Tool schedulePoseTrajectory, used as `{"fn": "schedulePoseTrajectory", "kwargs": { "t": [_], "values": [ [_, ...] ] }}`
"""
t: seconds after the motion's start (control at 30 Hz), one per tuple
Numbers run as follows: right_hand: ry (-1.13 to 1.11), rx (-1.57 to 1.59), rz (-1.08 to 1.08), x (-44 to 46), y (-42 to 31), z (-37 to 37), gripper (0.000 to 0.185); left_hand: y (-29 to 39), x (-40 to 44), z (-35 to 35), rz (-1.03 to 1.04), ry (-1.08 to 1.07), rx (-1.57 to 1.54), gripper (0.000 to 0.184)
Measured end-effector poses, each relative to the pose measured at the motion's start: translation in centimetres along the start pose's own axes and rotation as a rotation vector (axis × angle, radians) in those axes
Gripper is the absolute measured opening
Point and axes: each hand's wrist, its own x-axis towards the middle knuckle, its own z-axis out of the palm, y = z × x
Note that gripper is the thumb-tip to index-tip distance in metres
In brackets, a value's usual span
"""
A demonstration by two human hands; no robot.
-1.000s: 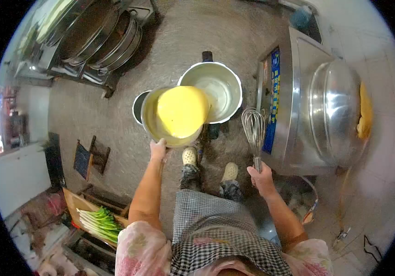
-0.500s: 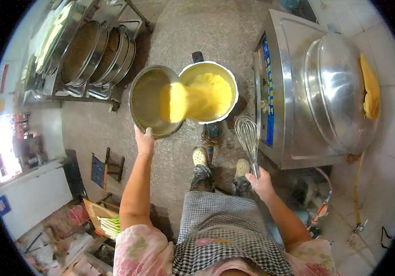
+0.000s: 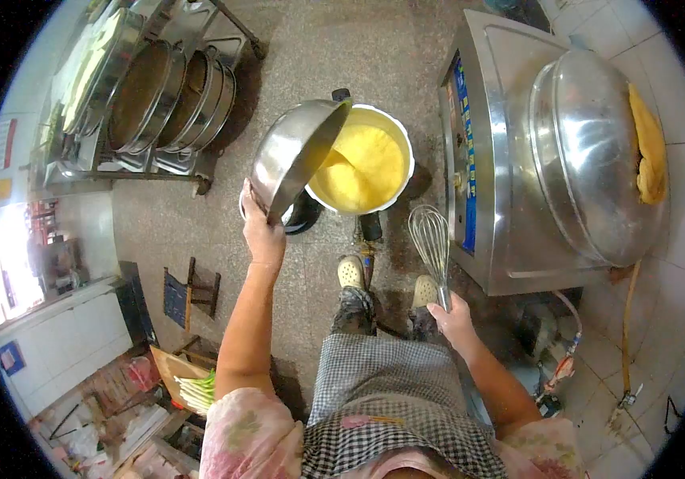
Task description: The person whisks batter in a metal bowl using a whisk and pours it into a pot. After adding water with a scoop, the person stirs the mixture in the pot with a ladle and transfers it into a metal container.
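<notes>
My left hand (image 3: 263, 231) grips the rim of a steel mixing bowl (image 3: 291, 148), which is tipped steeply to the right over a pot. Yellow liquid (image 3: 333, 164) runs from the bowl's lower lip into the pot. That pot (image 3: 412, 164) has a pale rim and dark handles, and holds a frothy yellow mixture (image 3: 370, 160). In my right hand (image 3: 456, 315) is a wire whisk (image 3: 432, 243) by its metal handle, its wires up and away from the pot, to the lower right of it. Most of the bowl's inside is hidden by its tilt.
A steel cooker (image 3: 510, 160) with a large domed lid (image 3: 598, 160) and a yellow cloth (image 3: 647, 148) stands at right. On the left a metal rack (image 3: 143, 172) carries round pans (image 3: 147, 96). A small folding stool (image 3: 191, 294) and green-white vegetables (image 3: 196, 391) are lower left.
My left hand has moved slightly right and tipped the bowl much further, so its outside now faces up. The stream is thinner. A round vessel beneath the bowl has come into view. The whisk stays put.
</notes>
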Motion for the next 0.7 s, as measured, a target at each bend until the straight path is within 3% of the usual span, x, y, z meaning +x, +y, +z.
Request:
{"fn": "schedulePoseTrajectory", "kwargs": {
  "t": [0.07,0.13,0.23,0.27,0.37,0.47,0.57,0.6,0.7],
  "values": [
    [0.002,-0.015,-0.108,0.4,1.4,0.1,0.014,-0.2,-0.2,0.9,-0.071,-0.027,-0.036,0.066],
    [0.005,0.001,-0.060,0.4,1.3,0.1,0.013,-0.8,-0.5,1.7,-0.067,-0.004,-0.040,0.063],
    [-0.013,-0.006,-0.027,0.6,1.3,0.3,0.013,-2.1,-0.9,3.1,-0.261,0.014,-0.251,0.060],
    [-0.024,-0.015,-0.024,0.7,1.3,0.3,0.012,-4.4,-1.6,4.8,-0.349,0.046,-0.461,0.059],
    [-0.060,0.074,0.108,0.3,-2.5,1.0,0.013,-2.6,-2.5,5.2,-0.759,0.178,-1.064,0.050],
    [-0.098,-0.010,0.085,0.6,-4.7,1.8,0.012,-1.9,-4.1,4.6,-1.087,0.052,-1.141,0.044],
    [-0.255,-0.015,-0.050,1.2,-7.0,3.8,0.015,-3.1,-7.7,6.4,-1.211,0.068,-1.448,0.039],
    [-0.290,-0.146,-0.134,2.1,-6.5,4.5,0.014,-2.9,-9.0,6.9,-1.275,0.066,-1.484,0.037],
    [-0.404,-0.104,0.012,1.6,-9.8,8.3,0.013,0.3,-12.1,6.8,-1.397,0.253,-1.778,0.031]
  ]
}}
